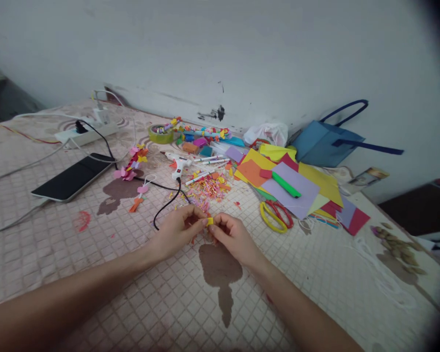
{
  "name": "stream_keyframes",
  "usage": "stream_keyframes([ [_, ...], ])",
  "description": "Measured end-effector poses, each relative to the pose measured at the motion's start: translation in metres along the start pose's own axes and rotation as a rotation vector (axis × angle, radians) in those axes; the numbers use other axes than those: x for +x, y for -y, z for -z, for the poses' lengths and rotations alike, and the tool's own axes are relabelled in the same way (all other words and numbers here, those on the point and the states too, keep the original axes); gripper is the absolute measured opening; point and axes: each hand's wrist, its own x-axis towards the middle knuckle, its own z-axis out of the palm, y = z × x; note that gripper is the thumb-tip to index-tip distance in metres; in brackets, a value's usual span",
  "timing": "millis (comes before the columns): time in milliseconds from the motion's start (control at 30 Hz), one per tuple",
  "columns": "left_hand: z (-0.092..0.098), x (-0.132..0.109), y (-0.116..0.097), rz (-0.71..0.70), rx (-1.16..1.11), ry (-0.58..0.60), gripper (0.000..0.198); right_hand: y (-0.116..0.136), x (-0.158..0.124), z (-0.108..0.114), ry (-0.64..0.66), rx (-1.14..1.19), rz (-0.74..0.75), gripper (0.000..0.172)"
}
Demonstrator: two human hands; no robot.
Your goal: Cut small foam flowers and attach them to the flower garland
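Observation:
A small yellow piece (pixel 210 221) is pinched between my two hands at the centre of the view. My left hand (pixel 181 227) is closed on its left side, thumb and fingertips together. From the right, my right hand (pixel 233 235) grips the same piece, its fingers curled. Small orange and pink scraps show just under the fingertips. Beyond the hands lies a pile of colourful paper shreds (pixel 209 191). A white glue gun (pixel 179 165) with a black cord rests behind my left hand.
Scissors (pixel 275 217) with yellow and red handles lie right of my hands, by coloured sheets (pixel 297 195) and a green marker (pixel 286 185). On the left are a tablet (pixel 73 177) and a power strip (pixel 86 134). A blue bag (pixel 326 142) stands against the wall.

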Motion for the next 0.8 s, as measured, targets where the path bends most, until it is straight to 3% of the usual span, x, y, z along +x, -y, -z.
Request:
stream_keyframes([
  [100, 0.001, 0.0, 0.001, -0.012, 0.023, 0.014, 0.019, 0.002, 0.0, 0.0, 0.026, -0.145, 0.055, 0.022],
  [200, 0.004, 0.003, 0.003, 0.011, -0.017, -0.015, 0.021, 0.006, 0.004, 0.017, -0.043, -0.506, 0.114, 0.018],
  [267, 0.007, 0.007, 0.001, 0.041, -0.063, -0.044, 0.023, 0.008, 0.008, 0.042, -0.163, -0.744, 0.112, 0.015],
  [400, 0.012, 0.018, -0.014, 0.083, -0.146, -0.056, 0.023, 0.005, 0.009, 0.111, -0.412, -0.94, 0.005, 0.015],
  [533, 0.011, 0.031, -0.034, 0.096, -0.158, -0.041, 0.022, -0.012, -0.005, 0.159, -0.502, -1.071, -0.177, 0.022],
  [667, 0.011, 0.041, -0.04, 0.063, -0.123, 0.017, 0.024, -0.026, -0.015, 0.17, -0.542, -1.142, -0.293, 0.032],
  [800, 0.015, 0.042, -0.037, -0.143, 0.328, -0.019, 0.018, -0.03, -0.016, 0.169, -0.552, -1.151, -0.365, 0.035],
])
